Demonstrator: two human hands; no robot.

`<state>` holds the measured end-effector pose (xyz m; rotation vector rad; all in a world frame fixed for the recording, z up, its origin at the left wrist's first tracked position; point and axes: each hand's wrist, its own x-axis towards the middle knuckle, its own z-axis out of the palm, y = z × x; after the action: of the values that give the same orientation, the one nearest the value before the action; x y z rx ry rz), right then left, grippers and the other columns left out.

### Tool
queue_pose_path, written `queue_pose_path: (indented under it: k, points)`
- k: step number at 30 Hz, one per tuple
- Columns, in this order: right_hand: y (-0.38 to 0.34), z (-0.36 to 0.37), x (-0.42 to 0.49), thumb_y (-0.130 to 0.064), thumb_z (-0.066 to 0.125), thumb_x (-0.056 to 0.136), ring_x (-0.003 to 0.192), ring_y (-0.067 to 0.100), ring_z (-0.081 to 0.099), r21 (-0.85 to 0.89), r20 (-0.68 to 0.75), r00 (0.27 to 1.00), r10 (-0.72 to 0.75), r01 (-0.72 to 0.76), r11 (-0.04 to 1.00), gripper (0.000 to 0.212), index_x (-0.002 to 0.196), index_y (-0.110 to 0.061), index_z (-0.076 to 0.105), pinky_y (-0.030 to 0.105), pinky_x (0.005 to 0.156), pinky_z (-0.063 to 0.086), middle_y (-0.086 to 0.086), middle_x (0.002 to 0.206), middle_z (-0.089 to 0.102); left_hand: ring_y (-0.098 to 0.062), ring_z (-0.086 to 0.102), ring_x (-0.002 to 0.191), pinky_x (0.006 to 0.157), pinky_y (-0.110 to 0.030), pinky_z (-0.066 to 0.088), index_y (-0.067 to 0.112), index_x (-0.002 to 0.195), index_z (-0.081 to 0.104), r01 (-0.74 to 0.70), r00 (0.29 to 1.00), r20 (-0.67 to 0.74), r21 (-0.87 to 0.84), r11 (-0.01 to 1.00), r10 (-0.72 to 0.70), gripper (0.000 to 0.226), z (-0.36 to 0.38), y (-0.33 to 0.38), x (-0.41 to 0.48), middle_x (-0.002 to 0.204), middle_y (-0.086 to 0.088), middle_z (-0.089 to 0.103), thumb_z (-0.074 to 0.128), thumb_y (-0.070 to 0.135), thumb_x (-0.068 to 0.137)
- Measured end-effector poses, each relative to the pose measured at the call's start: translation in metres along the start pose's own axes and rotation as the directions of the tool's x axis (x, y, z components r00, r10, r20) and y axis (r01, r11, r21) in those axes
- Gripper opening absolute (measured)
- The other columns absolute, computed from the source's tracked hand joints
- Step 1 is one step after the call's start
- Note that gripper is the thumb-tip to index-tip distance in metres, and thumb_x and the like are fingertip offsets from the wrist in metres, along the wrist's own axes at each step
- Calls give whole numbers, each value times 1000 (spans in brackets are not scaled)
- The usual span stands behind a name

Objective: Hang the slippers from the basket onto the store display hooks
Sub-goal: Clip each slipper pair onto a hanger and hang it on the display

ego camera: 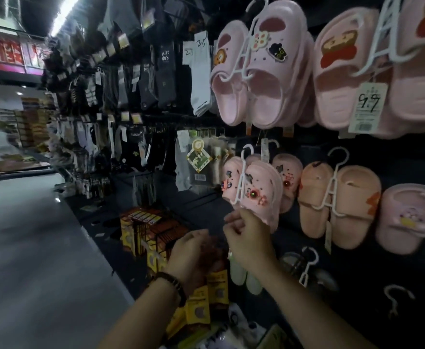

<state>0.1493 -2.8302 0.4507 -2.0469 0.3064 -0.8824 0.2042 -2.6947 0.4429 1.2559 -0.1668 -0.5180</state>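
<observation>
hidden/unclear: left hand [193, 250] motion-blurred; cannot tell if its fingers hold anything. Contact of right hand [246, 238] with slipper partly hidden by its own knuckles. Dark shelf area at lower right hard to read.
cut off: lilac slipper [407, 217] clipped by right edge; bear-print pink pair [344, 71] runs off upper right.
task item: small pink pair [259, 195] with charms, on white hanger [244, 172], hanging mid-frame on dark display wall [395, 159], just above right hand.
slipper count: upper row 2 pairs (charm pink pair [264, 69], bear-print); middle row 4 sets (small pink pair, second charm pair [288, 180] behind it, peach pair [337, 202], lilac).
other counts: 1 price tag [368, 107]; 2 white hangers at lower right, loads unreadable.
left hand pose: centre-bottom, back to camera, fingers curled narrow, bracelet [171, 280] on wrist.
right hand pose: raised from bottom right, fingers [234, 220] curled narrow, knuckles at the small pink pair's lower edge; actual grip cannot tell.
background: socks [156, 71] upper left-centre; yellow-black boxes [143, 230] beside left hand; grey floor [17, 248] left.
</observation>
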Motion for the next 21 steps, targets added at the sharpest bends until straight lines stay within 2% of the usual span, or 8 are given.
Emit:
queue_pose_path:
  k: [2,4,7,9,12,16,19,21]
  points:
    - [13,18,-27,-17,72,93,76,2,67,55,89,992,87,-92,994,14,92,-30,69,25,69,54,-7,83,70,-37,74,88,78,-47,59,8,109,69,11,1000,-7,54,998,-11,14,-22,-15,-19,94,-18,75,62,10,97]
    - [29,37,-57,-19,74,93,76,6,68,100,186,969,165,-186,978,11,90,-28,70,28,70,54,-5,85,72,-39,74,99,75,-46,61,10,107,68,29,1000,-12,100,995,-27,11,-49,-38,-33,110,-17,75,65,15,97]
    - [59,69,-107,-20,74,92,86,18,70,104,285,926,249,-288,952,6,90,-24,71,33,73,55,-2,91,73,-30,77,88,67,-37,60,11,103,65,81,996,-42,125,989,-77,8,-92,-90,-49,110,-12,76,66,17,99]
    - [82,91,-141,-22,74,92,88,22,70,91,341,896,285,-333,938,6,89,-25,70,36,75,55,-1,92,73,-30,75,83,75,-42,58,9,101,60,125,991,-69,144,982,-116,10,-120,-127,-60,104,-13,76,69,13,96]
    - [115,119,-191,-18,72,95,86,23,70,55,432,831,351,-413,909,3,95,-19,69,39,74,56,5,97,72,-38,72,93,86,-52,57,3,109,61,227,971,-118,185,956,-207,22,-161,-184,-73,107,-18,75,72,13,92]
    - [156,144,-242,-13,72,96,75,23,68,25,475,757,449,-522,853,5,100,-12,70,29,60,50,9,90,71,-30,70,83,70,-37,52,15,103,63,315,938,-214,195,929,-273,9,-205,-240,-84,101,-16,72,68,12,96]
    - [191,161,-269,-16,74,90,76,33,70,-11,475,706,525,-592,806,4,94,-16,72,40,66,51,16,85,73,-28,63,75,59,-30,49,13,100,60,360,912,-276,188,914,-303,10,-239,-272,-84,96,-17,65,61,3,99]
    - [212,173,-282,-16,75,89,76,29,70,-30,469,680,563,-625,780,4,92,-17,71,41,69,54,14,86,75,-30,59,79,59,-30,45,10,104,60,376,895,-332,197,906,-299,13,-261,-294,-80,95,-20,62,60,-1,97]
